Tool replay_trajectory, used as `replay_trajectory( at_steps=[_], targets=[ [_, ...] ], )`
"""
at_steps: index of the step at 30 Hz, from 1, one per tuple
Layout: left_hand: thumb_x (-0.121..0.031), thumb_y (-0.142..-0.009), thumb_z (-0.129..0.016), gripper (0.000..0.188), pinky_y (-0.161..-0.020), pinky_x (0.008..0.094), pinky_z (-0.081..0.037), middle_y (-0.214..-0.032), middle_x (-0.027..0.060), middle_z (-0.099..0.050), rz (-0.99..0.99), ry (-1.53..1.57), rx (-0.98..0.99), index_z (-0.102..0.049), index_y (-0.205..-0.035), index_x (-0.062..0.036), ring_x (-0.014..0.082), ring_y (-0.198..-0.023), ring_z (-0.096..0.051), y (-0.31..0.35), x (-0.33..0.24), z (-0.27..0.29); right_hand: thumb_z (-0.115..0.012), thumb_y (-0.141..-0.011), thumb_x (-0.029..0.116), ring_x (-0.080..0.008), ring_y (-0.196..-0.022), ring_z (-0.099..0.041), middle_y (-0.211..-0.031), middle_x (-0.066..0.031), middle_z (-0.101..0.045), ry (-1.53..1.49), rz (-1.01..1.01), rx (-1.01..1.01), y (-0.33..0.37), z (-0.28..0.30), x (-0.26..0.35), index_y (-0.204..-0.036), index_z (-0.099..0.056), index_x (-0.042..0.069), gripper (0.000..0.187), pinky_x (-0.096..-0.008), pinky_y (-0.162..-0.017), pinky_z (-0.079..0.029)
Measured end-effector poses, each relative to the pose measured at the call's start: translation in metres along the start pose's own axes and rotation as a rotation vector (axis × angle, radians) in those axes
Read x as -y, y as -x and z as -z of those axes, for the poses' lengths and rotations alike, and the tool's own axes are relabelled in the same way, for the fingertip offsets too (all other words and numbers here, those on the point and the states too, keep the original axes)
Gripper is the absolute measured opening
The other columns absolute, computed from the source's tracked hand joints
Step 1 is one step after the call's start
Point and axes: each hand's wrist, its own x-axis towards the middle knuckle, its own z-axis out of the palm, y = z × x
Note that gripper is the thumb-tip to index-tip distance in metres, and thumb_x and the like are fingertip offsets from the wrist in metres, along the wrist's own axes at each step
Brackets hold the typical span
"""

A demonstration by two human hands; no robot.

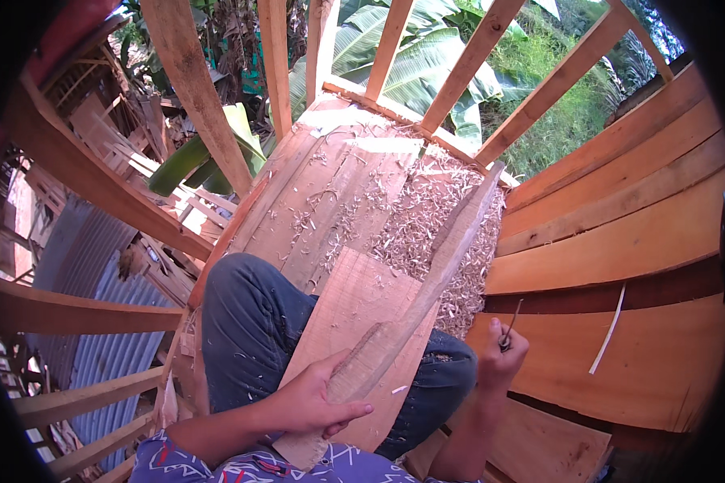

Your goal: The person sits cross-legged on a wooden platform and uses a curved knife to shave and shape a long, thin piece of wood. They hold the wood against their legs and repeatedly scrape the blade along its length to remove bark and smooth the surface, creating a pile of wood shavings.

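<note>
My left hand is wrapped round the lower part of a long, rough-cut wooden piece. The piece slants up and away to the right, with a notched, uneven edge; its near end rests by my shirt. Beneath it a flat wooden board lies across my lap between my knees. To the right, my right hand is closed on a small knife, its thin, narrow blade pointing up. The knife is apart from the wood, and most of its handle is hidden by the fingers.
Curled wood shavings cover much of the plank floor ahead. Upright wooden slats fence the front and left. A wall of overlapping boards stands at the right, a pale strip against it. Corrugated sheets lie outside.
</note>
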Motion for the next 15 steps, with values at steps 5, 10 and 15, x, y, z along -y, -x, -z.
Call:
replay_trajectory(
  at_steps=[5,10,15],
  targets=[
    [-0.008,-0.086,-0.067,0.066,-0.041,0.0220,-0.040,-0.065,0.0011,-0.053,-0.018,0.047,0.034,-0.029,-0.139,-0.0012,0.0055,-0.047,-0.049,-0.011,-0.009,-0.014,-0.061,-0.079,0.007,-0.0357,-0.044,-0.044,-0.053,-0.0193,-0.046,0.084,0.287,0.200,0.056,-0.035,0.010,-0.059,-0.047,-0.001,0.026,-0.0383,-0.044,-0.035],
    [-0.010,-0.085,-0.069,0.064,-0.042,0.0211,-0.040,-0.071,0.0009,-0.055,-0.040,-0.218,-0.068,-0.032,-0.137,-0.0011,0.0047,-0.049,-0.050,-0.014,-0.013,-0.023,-0.062,-0.079,0.008,-0.0366,-0.046,-0.046,-0.052,-0.0179,-0.046,0.189,0.260,0.104,0.044,-0.026,0.004,-0.058,-0.049,0.001,0.026,-0.0392,-0.044,-0.035],
    [-0.011,-0.086,-0.068,0.063,-0.044,0.0211,-0.041,-0.072,0.0011,-0.056,0.026,-0.168,0.005,-0.031,-0.136,0.0004,0.0049,-0.050,-0.050,-0.014,-0.003,-0.029,-0.060,-0.082,0.009,-0.0244,-0.044,-0.040,-0.050,-0.0148,-0.038,0.135,0.189,-0.025,0.033,-0.026,-0.014,-0.058,-0.044,0.000,0.030,-0.0372,-0.044,-0.029]
  ],
)
